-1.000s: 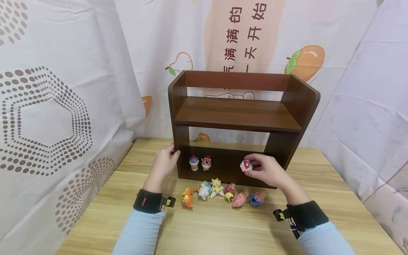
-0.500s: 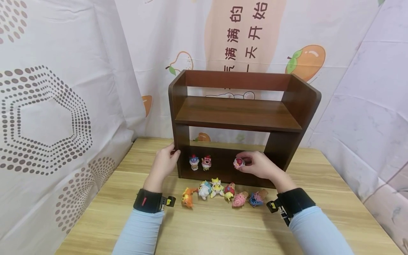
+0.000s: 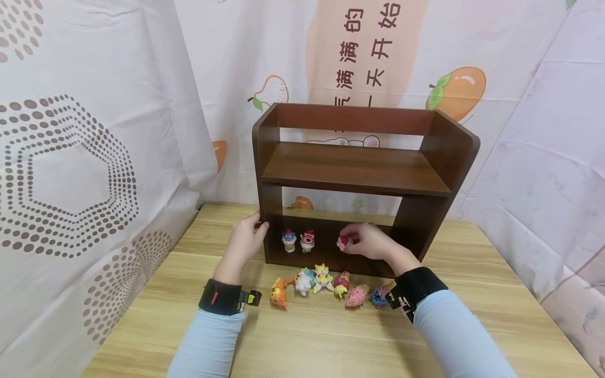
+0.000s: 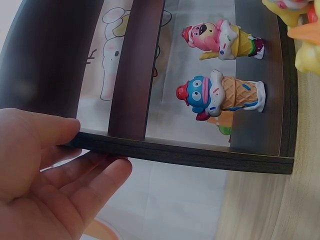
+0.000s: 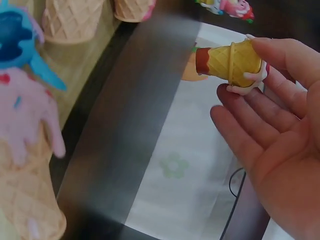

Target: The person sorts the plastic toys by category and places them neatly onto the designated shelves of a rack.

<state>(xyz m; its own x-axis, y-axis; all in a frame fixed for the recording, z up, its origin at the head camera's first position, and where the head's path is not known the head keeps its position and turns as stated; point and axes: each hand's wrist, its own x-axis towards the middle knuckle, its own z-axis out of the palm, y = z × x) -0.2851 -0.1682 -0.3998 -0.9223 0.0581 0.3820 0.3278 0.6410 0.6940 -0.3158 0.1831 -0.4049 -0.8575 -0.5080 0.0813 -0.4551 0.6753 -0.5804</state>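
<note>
Inside the lower compartment of the brown shelf point(image 3: 354, 168), my right hand point(image 3: 373, 242) pinches a small figure with a red top point(image 3: 344, 242); the right wrist view shows its yellow cone point(image 5: 232, 62) held between thumb and fingers. My left hand point(image 3: 244, 241) holds the shelf's left side panel, thumb on one face and fingers on the other, as the left wrist view shows with the panel edge point(image 4: 190, 154). A blue figure point(image 3: 289, 240) and a pink figure point(image 3: 307, 241) stand upright side by side at the compartment's left.
In front of the shelf, several figures lie on the wooden table point(image 3: 302, 341): an orange one point(image 3: 279, 293), a white and teal one point(image 3: 304, 281), a yellow one point(image 3: 323, 279), a red one point(image 3: 341, 284), a pink one point(image 3: 356, 296) and a blue one point(image 3: 379, 295). Patterned cloth hangs behind.
My right hand has moved left inside the lower compartment with the figure, closer to the two standing figures. My left hand stays on the side panel.
</note>
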